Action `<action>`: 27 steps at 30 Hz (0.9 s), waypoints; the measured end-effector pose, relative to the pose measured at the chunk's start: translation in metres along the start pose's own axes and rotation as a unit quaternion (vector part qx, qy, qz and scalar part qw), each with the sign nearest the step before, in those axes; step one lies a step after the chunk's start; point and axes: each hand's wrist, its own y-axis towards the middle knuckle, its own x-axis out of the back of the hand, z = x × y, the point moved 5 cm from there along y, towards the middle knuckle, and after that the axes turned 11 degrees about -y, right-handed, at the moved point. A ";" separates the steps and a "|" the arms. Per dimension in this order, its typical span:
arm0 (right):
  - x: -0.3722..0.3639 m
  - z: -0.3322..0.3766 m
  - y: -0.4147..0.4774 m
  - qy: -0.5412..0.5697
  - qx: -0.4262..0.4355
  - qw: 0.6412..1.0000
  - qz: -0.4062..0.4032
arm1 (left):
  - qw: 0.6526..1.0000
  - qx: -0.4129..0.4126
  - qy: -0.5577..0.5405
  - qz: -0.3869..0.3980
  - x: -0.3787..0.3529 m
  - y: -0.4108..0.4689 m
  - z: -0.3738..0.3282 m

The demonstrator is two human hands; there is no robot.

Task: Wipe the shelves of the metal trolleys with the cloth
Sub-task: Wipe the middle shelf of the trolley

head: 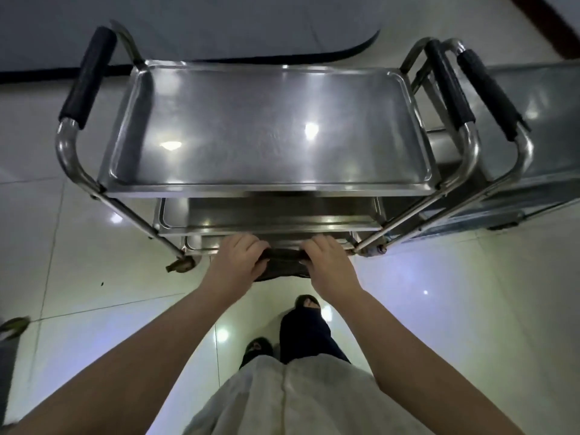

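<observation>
A shiny metal trolley [266, 127] with three stacked shelves stands right in front of me, seen from above. Its top shelf is bare and reflects the ceiling lights; the middle shelf [270, 219] and the lowest shelf [201, 243] show only at their near edges. A dark cloth [282, 262] is stretched between my two hands just in front of the lowest shelf's edge. My left hand [240, 255] grips the cloth's left end and my right hand [326, 262] grips its right end, fingers curled over it. The rest of the cloth hangs below, partly hidden.
A second metal trolley [514, 146] stands close against the right side, its black-padded handles [489, 92] next to the first trolley's. A black-padded handle [88, 76] sticks out on the left. Pale glossy floor tiles [94, 277] surround me; my feet [307, 312] are just behind the hands.
</observation>
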 end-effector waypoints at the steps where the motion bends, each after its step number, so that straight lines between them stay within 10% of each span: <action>1: -0.006 0.001 -0.011 0.015 -0.016 0.999 0.024 | 1.000 0.010 -0.008 0.017 -0.009 -0.009 0.000; 17: -0.200 -0.138 -0.018 0.086 -0.093 0.988 0.085 | 0.991 0.113 -0.049 0.048 -0.235 0.017 0.075; 23: -0.228 -0.231 0.068 0.019 -0.120 0.990 0.079 | 0.943 0.178 -0.276 0.050 -0.297 0.103 0.117; 27: -0.256 -0.308 0.164 -0.094 -0.195 0.970 0.113 | 0.960 0.190 -0.200 0.038 -0.344 0.211 0.164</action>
